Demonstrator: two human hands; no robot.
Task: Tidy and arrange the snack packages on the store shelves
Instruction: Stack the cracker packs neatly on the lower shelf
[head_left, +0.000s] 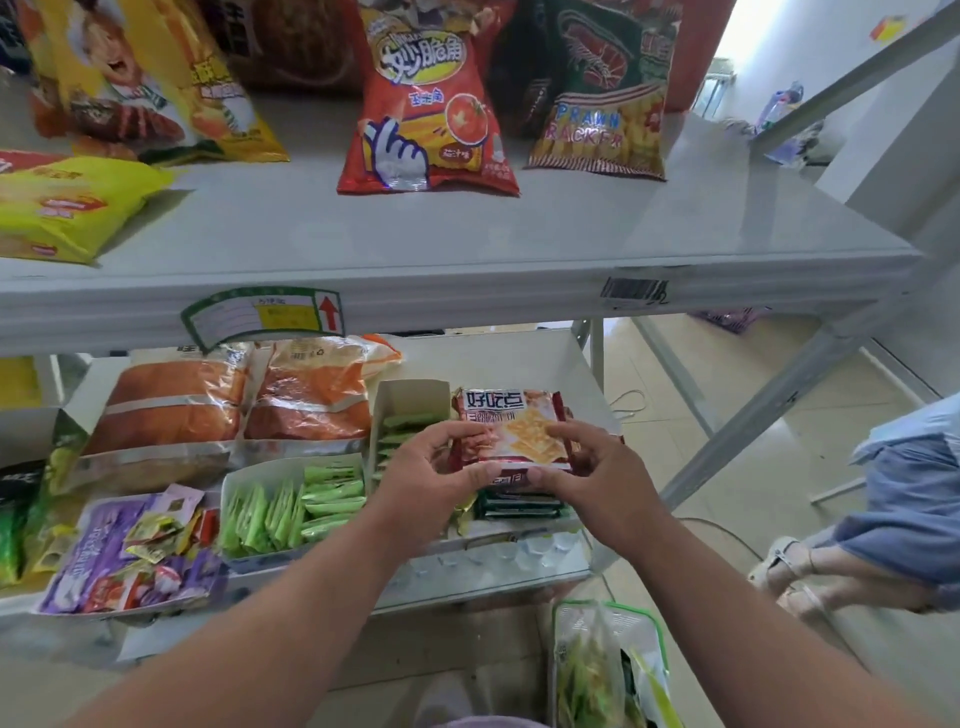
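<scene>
We pinch a glossy, flat rectangular cracker packet (511, 426) between our left hand (434, 470) and right hand (589, 467), above stacked dark packets (519, 506).

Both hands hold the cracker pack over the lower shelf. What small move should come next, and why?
Probably lower the cracker pack flat onto the dark packs stacked beneath it. The left hand and the right hand grip its two sides just above that stack, right of the box of green sachets, so setting it down squares the pile.
</scene>
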